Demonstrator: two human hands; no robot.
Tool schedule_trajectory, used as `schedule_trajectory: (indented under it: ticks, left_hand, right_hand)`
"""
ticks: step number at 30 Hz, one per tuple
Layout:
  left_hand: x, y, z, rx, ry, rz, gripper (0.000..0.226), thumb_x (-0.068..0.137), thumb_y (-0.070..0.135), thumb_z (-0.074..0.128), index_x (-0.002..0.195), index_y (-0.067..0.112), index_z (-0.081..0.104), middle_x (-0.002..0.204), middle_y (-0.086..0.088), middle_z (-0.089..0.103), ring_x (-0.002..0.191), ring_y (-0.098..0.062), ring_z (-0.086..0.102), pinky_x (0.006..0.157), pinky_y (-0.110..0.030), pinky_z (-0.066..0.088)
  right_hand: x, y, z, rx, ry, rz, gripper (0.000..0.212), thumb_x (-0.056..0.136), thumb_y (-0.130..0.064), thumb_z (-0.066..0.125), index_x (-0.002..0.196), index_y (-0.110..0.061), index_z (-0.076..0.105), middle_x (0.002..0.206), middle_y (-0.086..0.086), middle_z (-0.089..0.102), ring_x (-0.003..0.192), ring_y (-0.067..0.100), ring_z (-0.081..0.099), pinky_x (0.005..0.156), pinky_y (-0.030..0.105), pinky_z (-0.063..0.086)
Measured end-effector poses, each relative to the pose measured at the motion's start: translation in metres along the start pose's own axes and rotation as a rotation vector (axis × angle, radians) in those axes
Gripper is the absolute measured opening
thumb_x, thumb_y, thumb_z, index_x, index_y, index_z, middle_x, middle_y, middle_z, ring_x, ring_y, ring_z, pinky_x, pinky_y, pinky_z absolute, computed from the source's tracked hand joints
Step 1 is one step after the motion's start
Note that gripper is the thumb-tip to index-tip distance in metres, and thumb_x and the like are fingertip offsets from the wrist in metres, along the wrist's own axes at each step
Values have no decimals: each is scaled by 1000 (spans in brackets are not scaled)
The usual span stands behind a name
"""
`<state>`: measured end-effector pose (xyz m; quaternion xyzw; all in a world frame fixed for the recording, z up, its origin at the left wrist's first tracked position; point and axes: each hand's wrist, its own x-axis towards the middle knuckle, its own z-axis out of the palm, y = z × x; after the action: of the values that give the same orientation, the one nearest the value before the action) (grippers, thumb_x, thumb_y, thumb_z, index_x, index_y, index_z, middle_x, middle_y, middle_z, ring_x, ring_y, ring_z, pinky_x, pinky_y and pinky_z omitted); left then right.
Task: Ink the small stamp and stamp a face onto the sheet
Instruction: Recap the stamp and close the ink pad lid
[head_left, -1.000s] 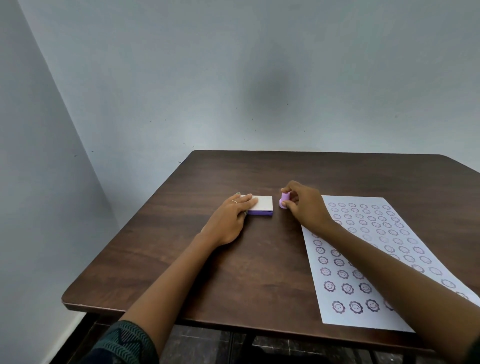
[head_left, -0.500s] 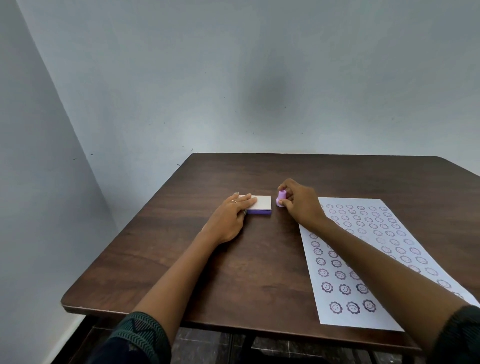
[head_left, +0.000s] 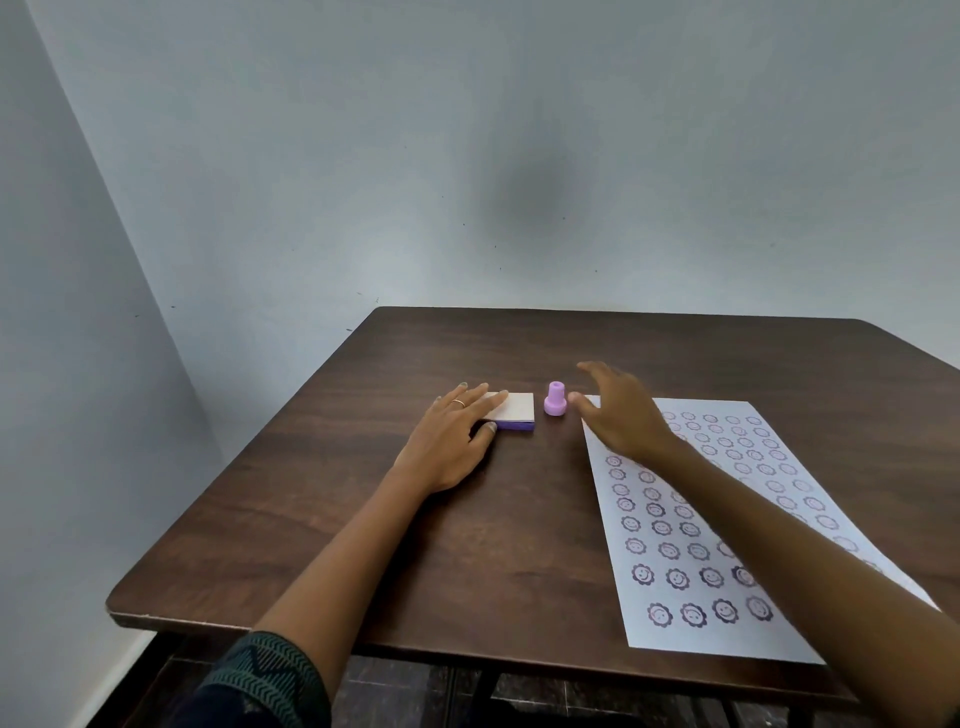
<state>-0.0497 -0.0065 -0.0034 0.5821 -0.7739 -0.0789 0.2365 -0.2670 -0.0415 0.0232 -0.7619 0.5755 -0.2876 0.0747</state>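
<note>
A small lilac stamp stands upright on the dark wooden table, free of both hands. Just left of it lies the ink pad, a flat box with a white top and purple side. My left hand rests on the pad's left part, fingers over the top and thumb against the front side. My right hand hovers just right of the stamp with fingers spread and nothing in it. The white sheet on the right carries rows of purple stamped faces; my right forearm crosses it.
The table stands in a corner, with grey walls close behind and to the left. Its front edge runs near my elbows. A dark floor and table legs show below.
My right hand has let go of the stamp and drawn slightly right with fingers spread. The stamp now stands alone beside the pad. My left hand stays on the pad.
</note>
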Motion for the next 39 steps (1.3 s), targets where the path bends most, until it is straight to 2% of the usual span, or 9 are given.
schedule_trajectory:
  ticks: [4,7,20,23,27,31,36,39]
  left_hand:
    - [0,1,1,61,-45,-3,50,97,40,37,146,34,27,158,5,24,147,-16,11,120,-40,12]
    - [0,2,0,49,-62,-21,51,96,44,38,145,34,30,158,6,23,147,-14,9,120,-40,14]
    - [-1,3,0,46,-65,-21,54,94,44,43,145,35,29,158,6,22,147,-15,9,120,-41,14]
    - [0,3,1,112,-56,1,58,94,45,41,148,32,23,158,4,21,148,-17,8,120,-41,8]
    - [3,1,4,215,-51,24,57,97,45,34,149,27,20,159,4,20,148,-16,7,118,-40,-4]
    - [7,-1,8,245,-63,-3,60,96,47,33,150,25,19,159,6,19,148,-13,8,118,-39,-8]
    - [5,1,3,159,-56,-7,70,86,62,24,149,30,19,156,14,15,144,-3,6,117,-28,-4]
    - [3,6,-3,134,-71,-18,70,86,61,24,149,31,18,155,18,13,145,0,2,117,-24,-5]
  right_hand:
    - [-9,32,-7,-296,-205,49,57,94,-48,31,142,-18,26,155,8,22,142,30,20,113,47,21]
    - [-15,44,-1,-370,-297,83,62,93,-54,19,144,-20,17,157,7,14,144,29,12,115,49,13]
    - [-10,39,6,-339,-230,89,62,93,-54,21,144,-19,18,157,8,15,144,29,12,115,48,12]
    - [-12,37,7,-275,-149,70,57,95,-47,27,142,-16,23,156,8,19,143,29,15,115,46,15]
    - [-13,39,9,-203,-173,24,50,96,-37,30,140,-13,30,153,8,27,142,26,22,115,42,18]
    - [-7,47,13,-184,-192,-12,47,97,-33,28,139,-13,32,152,8,31,140,25,25,115,41,17]
    - [-3,53,15,-177,-219,-13,51,96,-39,23,143,-18,24,155,3,23,143,21,18,116,37,9]
    - [-8,47,9,-184,-220,-7,57,93,-45,10,144,-21,21,156,2,18,144,20,14,116,35,4]
